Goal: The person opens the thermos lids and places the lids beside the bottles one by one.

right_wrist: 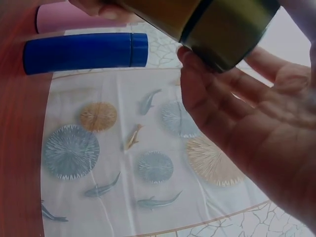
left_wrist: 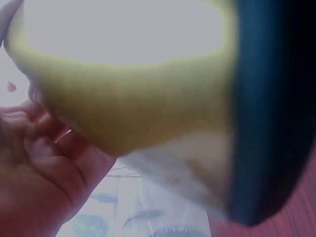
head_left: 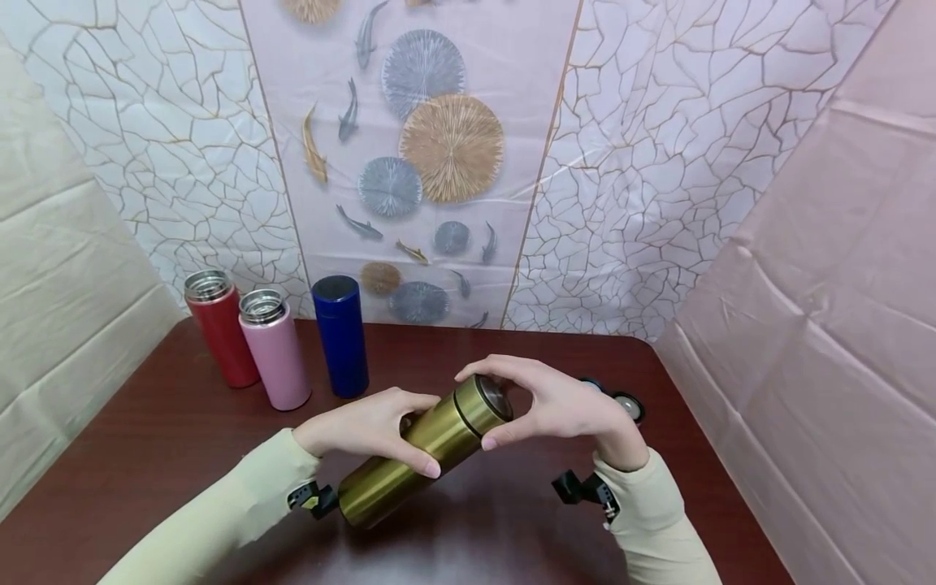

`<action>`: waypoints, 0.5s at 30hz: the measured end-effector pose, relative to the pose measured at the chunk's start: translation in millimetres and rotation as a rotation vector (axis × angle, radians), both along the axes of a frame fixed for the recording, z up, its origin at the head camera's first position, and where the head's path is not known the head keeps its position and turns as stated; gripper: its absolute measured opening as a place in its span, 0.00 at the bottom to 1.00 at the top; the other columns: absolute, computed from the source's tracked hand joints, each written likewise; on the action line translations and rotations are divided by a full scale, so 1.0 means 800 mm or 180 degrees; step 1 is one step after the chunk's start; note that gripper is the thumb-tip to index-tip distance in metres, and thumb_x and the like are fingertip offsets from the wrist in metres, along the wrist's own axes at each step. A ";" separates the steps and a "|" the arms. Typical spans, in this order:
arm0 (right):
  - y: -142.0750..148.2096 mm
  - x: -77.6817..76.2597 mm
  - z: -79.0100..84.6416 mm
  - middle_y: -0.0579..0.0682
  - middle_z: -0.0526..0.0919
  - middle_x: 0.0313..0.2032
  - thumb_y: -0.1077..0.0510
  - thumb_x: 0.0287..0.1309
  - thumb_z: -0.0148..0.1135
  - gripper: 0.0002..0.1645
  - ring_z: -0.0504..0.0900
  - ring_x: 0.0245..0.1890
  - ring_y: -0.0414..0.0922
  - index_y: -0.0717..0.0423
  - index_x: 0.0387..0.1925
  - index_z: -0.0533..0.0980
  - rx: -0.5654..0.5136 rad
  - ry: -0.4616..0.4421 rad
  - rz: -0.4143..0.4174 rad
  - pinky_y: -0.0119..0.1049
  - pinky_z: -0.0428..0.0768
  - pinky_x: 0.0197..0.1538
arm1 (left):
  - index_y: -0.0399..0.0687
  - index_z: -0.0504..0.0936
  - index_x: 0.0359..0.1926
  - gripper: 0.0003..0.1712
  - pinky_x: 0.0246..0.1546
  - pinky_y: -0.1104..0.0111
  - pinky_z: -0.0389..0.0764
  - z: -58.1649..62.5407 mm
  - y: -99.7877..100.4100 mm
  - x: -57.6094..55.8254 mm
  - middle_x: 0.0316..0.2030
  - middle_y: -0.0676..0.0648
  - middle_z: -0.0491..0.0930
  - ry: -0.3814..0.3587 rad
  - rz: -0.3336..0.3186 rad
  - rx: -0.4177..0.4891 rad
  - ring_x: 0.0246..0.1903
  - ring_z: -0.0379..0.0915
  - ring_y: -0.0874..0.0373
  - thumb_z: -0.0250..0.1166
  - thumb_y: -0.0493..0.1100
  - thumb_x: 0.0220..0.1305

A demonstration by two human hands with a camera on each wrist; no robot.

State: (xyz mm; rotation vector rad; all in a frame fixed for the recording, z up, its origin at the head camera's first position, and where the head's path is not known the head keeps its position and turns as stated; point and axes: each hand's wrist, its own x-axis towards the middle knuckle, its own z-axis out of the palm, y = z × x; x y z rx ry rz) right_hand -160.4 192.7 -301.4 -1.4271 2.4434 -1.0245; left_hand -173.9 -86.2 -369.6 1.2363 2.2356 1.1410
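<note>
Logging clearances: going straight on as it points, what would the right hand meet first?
The gold flask, almost certainly: its dark-banded end sits between the thumb and fingers of the right hand. Depth at each fingertip is harder to judge.

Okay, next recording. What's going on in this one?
A person's left grip holds a tilted gold bottle around its body, while their right grip is on its lid, which is in place. Toward the back left of the table, a red bottle and a pink bottle stand uncapped, beside a capped blue bottle. A dark-rimmed round piece lies beyond the right wrist.
</note>
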 end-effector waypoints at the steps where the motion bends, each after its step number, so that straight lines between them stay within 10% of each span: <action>1: 0.001 0.000 0.001 0.40 0.77 0.52 0.46 0.52 0.78 0.39 0.76 0.50 0.41 0.41 0.65 0.71 0.0012 -0.0004 0.0048 0.40 0.77 0.52 | 0.66 0.78 0.50 0.25 0.37 0.62 0.81 0.000 0.000 0.000 0.36 0.58 0.84 0.0001 -0.0013 -0.0018 0.33 0.80 0.62 0.76 0.61 0.53; 10: 0.006 -0.003 0.001 0.44 0.74 0.59 0.52 0.56 0.76 0.38 0.74 0.57 0.43 0.46 0.66 0.68 -0.0156 0.0138 0.0685 0.40 0.73 0.60 | 0.67 0.78 0.49 0.25 0.36 0.66 0.81 0.001 0.001 -0.001 0.35 0.59 0.83 0.0074 -0.0036 -0.0132 0.33 0.80 0.63 0.75 0.64 0.53; 15: 0.005 0.000 -0.001 0.43 0.72 0.62 0.53 0.55 0.77 0.41 0.72 0.59 0.43 0.45 0.67 0.68 -0.0039 -0.0030 0.0547 0.39 0.71 0.61 | 0.67 0.77 0.47 0.25 0.33 0.67 0.80 0.000 -0.001 0.001 0.32 0.60 0.82 0.0165 0.0045 -0.0223 0.30 0.78 0.64 0.75 0.66 0.52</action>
